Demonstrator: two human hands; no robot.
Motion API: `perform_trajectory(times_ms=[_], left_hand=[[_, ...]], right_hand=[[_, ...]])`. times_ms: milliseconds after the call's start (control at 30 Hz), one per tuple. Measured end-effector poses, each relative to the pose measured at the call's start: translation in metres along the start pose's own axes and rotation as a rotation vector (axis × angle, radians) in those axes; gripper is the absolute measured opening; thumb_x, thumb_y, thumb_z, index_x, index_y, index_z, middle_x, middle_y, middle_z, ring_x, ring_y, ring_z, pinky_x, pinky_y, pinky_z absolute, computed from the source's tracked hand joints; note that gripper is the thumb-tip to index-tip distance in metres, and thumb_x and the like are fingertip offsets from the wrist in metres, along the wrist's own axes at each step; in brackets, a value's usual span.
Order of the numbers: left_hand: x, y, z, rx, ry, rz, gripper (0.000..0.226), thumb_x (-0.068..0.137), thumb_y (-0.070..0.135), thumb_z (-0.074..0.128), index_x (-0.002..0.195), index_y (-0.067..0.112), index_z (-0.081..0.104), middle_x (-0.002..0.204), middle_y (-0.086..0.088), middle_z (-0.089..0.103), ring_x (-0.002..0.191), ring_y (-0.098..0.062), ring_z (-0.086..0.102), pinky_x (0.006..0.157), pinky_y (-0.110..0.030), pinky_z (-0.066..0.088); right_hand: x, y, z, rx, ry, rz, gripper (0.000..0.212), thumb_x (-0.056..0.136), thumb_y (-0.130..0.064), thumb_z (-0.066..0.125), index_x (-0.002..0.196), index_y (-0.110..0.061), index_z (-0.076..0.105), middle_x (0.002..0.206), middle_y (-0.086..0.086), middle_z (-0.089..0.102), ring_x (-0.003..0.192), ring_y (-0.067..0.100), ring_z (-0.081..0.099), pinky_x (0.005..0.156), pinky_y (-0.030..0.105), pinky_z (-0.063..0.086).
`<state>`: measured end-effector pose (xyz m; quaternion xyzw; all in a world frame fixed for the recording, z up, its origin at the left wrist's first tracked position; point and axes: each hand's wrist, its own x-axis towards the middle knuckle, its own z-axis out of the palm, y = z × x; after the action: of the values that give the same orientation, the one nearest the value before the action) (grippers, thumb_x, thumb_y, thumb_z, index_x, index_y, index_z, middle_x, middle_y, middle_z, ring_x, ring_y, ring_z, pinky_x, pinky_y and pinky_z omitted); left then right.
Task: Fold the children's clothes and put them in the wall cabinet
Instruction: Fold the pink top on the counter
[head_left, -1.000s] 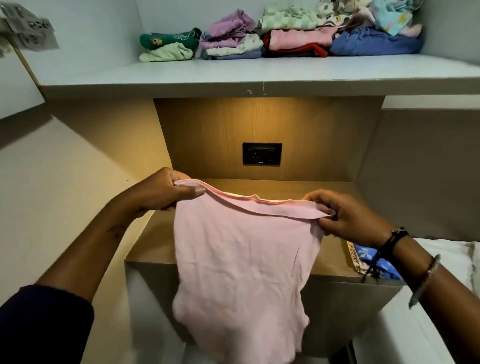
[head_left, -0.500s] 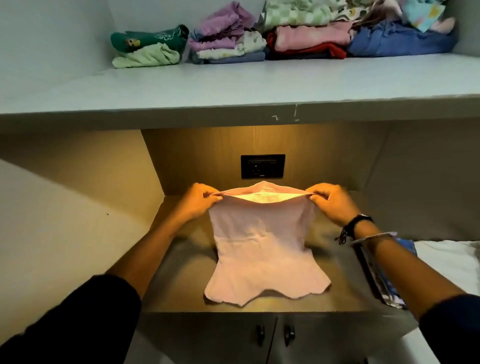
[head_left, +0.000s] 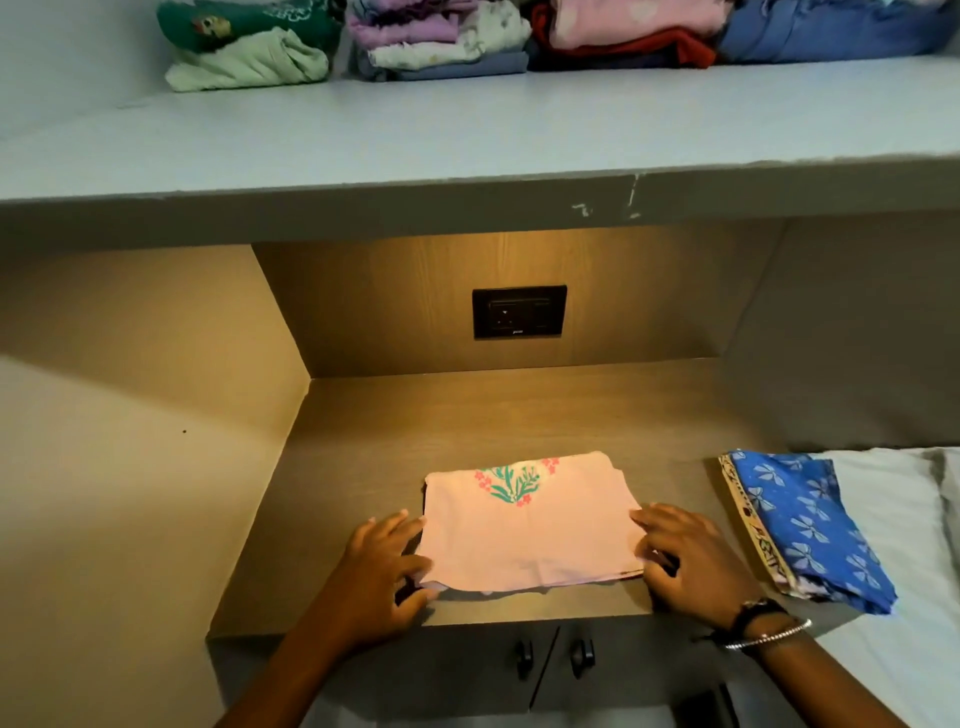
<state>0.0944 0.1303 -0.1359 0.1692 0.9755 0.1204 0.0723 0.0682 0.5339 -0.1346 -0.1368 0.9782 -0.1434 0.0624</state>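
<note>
The left hand (head_left: 382, 566) lay on the brown wooden table (head_left: 467, 415), fingers spread apart and fairly straight, their tips touching the left edge of the folded pale pink garment with a green and pink flower print (head_left: 524, 530). That garment lay flat near the table's front edge, print upward. The right hand (head_left: 691, 564) pressed on its lower right corner, fingers loosely apart and gripping nothing. Further right, a folded blue cloth with pale bow shapes and a patterned border (head_left: 810, 525) seemed to rest partly on the table and partly on the white bed (head_left: 898, 499). Overhead, the grey shelf (head_left: 467, 135) carried stacks of folded clothes (head_left: 447, 41).
</note>
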Motion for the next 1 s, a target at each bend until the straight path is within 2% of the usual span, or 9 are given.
perform_trajectory(times_ms=[67,133,267,433,533,667,833,900,1000], left_hand=[[0.000,0.001,-0.006,-0.057,0.065,0.026,0.049,0.084,0.066,0.045,0.111,0.033,0.071,0.153,0.011,0.038,0.145,-0.014,0.025,0.118,-0.040,0.003],[0.011,0.010,-0.012,-0.077,0.110,0.043,0.052,0.086,0.063,0.040,0.121,0.033,0.065,0.153,0.011,0.038,0.145,-0.013,0.026,0.119,-0.037,0.003],[0.062,0.034,-0.016,0.028,-0.018,0.089,0.061,0.096,0.057,0.020,0.151,0.030,0.027,0.162,0.007,0.015,0.150,-0.013,0.007,0.119,-0.037,-0.006],[0.075,0.036,0.001,0.145,-0.193,0.025,0.076,0.094,0.065,0.017,0.155,0.022,0.004,0.164,-0.003,-0.001,0.151,-0.020,-0.001,0.121,-0.041,-0.002],[0.059,0.051,0.004,0.122,-0.232,0.020,0.085,0.087,0.075,0.015,0.154,0.023,0.011,0.164,-0.007,0.005,0.150,-0.027,0.010,0.120,-0.042,0.007],[0.032,0.089,0.001,0.181,-0.199,0.201,0.072,0.087,0.068,0.030,0.140,0.021,0.043,0.146,-0.016,0.044,0.128,-0.035,0.045,0.107,-0.043,0.036],[0.018,0.093,-0.004,0.011,-0.023,0.342,0.039,0.086,0.035,0.050,0.120,0.020,0.062,0.119,-0.002,0.065,0.108,-0.023,0.054,0.095,-0.035,0.039],[0.021,0.090,-0.003,-0.190,0.089,0.257,0.032,0.083,0.029,0.050,0.104,0.017,0.070,0.107,-0.002,0.070,0.098,-0.023,0.059,0.087,-0.035,0.044],[0.047,0.089,-0.002,-0.592,0.250,-0.214,0.019,0.089,0.023,0.056,0.093,0.010,0.068,0.100,-0.010,0.070,0.087,-0.026,0.065,0.076,-0.039,0.054]], right_hand=[[0.005,-0.005,-0.005,-0.022,0.065,0.048,0.027,0.089,-0.049,0.048,0.105,-0.035,0.064,0.142,-0.011,0.049,0.136,0.009,0.033,0.113,0.037,0.020],[0.015,-0.021,-0.006,-0.009,0.084,0.058,0.044,0.091,-0.056,0.040,0.125,-0.032,0.055,0.146,-0.008,0.045,0.137,0.012,0.032,0.113,0.039,0.021],[0.042,-0.065,0.013,0.019,-0.046,0.003,0.077,0.085,-0.073,0.020,0.148,-0.028,0.023,0.159,-0.004,0.023,0.145,0.020,0.021,0.116,0.043,0.016],[0.080,-0.056,0.031,-0.020,-0.179,0.155,0.073,0.089,-0.067,0.014,0.151,-0.030,0.012,0.162,-0.005,0.001,0.149,0.021,0.001,0.118,0.049,0.002],[0.119,-0.044,0.013,-0.120,-0.251,0.170,0.063,0.094,-0.057,0.023,0.151,-0.033,0.012,0.162,-0.005,-0.002,0.148,0.025,-0.003,0.117,0.054,0.000],[0.167,-0.062,-0.005,-0.265,-0.429,0.094,0.070,0.088,-0.035,0.054,0.149,-0.029,0.020,0.162,-0.001,-0.004,0.148,0.031,-0.007,0.116,0.058,-0.002],[0.141,-0.097,0.018,-0.149,-0.219,-0.034,0.043,0.095,-0.036,0.040,0.138,-0.033,0.043,0.162,-0.003,0.007,0.148,0.027,0.003,0.116,0.053,0.003],[0.107,-0.095,0.026,-0.067,-0.070,-0.025,0.040,0.094,-0.036,0.041,0.133,-0.030,0.049,0.161,-0.001,0.018,0.146,0.027,0.015,0.115,0.049,0.012],[0.058,-0.079,0.029,0.013,0.212,0.191,0.036,0.086,-0.040,0.051,0.118,-0.022,0.058,0.138,0.007,0.050,0.122,0.031,0.046,0.097,0.043,0.042]])
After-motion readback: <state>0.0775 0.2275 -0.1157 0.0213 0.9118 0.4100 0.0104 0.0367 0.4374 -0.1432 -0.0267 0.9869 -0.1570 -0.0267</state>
